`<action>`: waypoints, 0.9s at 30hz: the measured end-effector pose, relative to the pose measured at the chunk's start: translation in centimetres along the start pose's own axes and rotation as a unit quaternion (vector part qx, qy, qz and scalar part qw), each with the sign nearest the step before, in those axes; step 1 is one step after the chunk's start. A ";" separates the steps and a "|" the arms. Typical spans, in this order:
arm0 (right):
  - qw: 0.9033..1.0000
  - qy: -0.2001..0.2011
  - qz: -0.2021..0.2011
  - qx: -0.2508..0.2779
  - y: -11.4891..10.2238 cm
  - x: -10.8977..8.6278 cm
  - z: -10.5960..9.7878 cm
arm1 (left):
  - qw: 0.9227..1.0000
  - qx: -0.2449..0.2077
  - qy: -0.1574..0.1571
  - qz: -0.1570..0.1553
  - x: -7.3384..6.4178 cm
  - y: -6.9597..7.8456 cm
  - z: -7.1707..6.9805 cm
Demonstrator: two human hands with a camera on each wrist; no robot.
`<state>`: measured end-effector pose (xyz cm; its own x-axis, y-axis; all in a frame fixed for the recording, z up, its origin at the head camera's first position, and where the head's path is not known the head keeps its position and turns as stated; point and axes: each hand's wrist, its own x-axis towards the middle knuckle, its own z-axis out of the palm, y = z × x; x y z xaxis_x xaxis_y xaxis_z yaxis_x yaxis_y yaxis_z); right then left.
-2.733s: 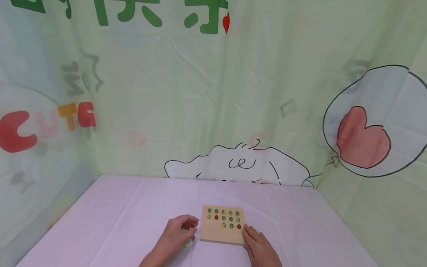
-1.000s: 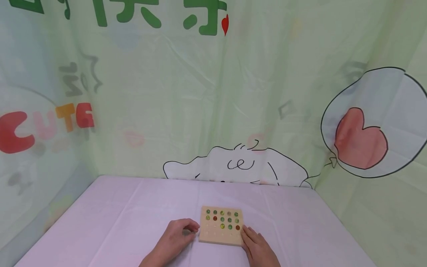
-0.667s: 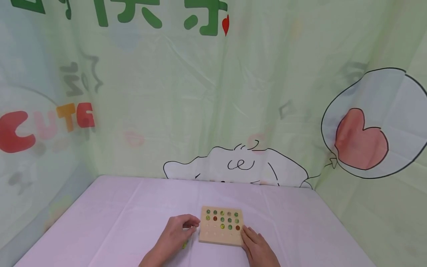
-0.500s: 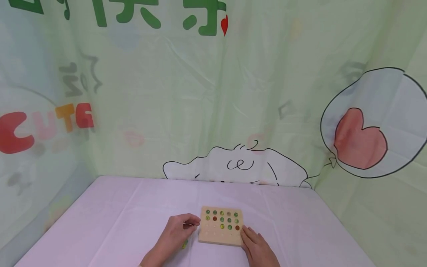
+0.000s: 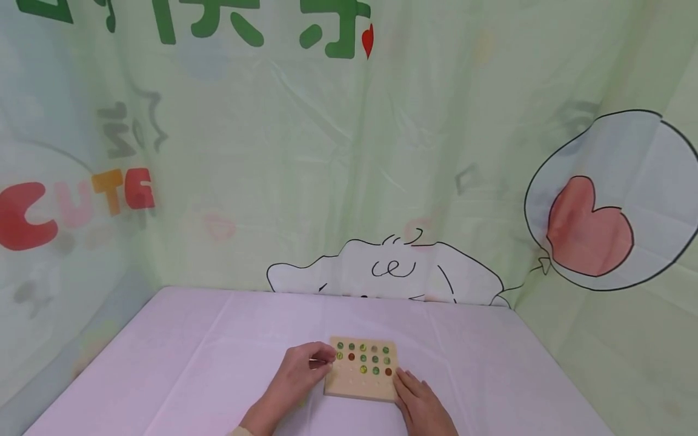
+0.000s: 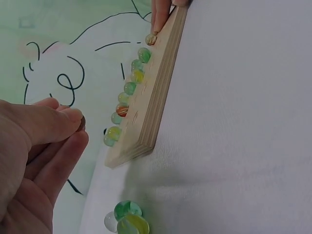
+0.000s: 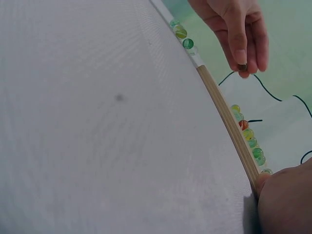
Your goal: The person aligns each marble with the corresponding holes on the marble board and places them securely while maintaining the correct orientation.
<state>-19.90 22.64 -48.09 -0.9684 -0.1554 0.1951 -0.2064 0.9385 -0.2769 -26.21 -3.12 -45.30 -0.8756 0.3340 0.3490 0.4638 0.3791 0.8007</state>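
Observation:
A square wooden board (image 5: 354,390) lies on the table, with several glass marbles (image 5: 363,358) in its dimples. Green, yellow and red ones fill the far rows. My left hand (image 5: 302,372) is at the board's left edge, its fingertips over the second row in the head view. Between thumb and fingertips it pinches a dark marble (image 6: 82,124), held above the board. Along the right edge, my right hand (image 5: 425,399) rests against the board with straight fingers. Several loose marbles (image 6: 129,214) lie on the cloth left of the board, mostly hidden behind my left hand in the head view.
A pale pink cloth (image 5: 229,327) covers the table. Green printed curtains (image 5: 305,151) hang at its back and sides. The dimples at the near left and along the near row of the board hold nothing.
My left hand dipped to the loose marbles, rose with a marble, and moved right and forward to the board's left edge. The right hand stays against the board.

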 end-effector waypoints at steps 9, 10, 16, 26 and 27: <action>1.000 -0.007 0.005 0.002 -0.1 0.1 -0.1 | 1.000 -0.015 0.001 -0.012 0.5 0.3 0.8; 1.000 -0.007 0.005 0.003 -0.1 0.1 -0.1 | 1.000 -0.016 0.001 -0.011 0.6 0.3 0.9; 1.000 -0.002 0.003 0.003 0.0 0.0 -0.1 | 1.000 -0.024 0.004 -0.002 0.8 0.4 1.5; 1.000 0.008 -0.004 0.007 0.0 -0.1 0.1 | 1.000 -0.026 0.002 -0.013 1.2 0.7 2.4; 1.000 0.007 -0.004 0.006 0.1 -0.1 0.1 | 1.000 -0.028 0.001 -0.014 1.2 0.7 2.4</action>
<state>-19.86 22.67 -48.22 -0.9647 -0.1576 0.2109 -0.2151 0.9337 -0.2864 -26.64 -0.39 -45.53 -0.8882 0.3218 0.3280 0.4317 0.3398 0.8356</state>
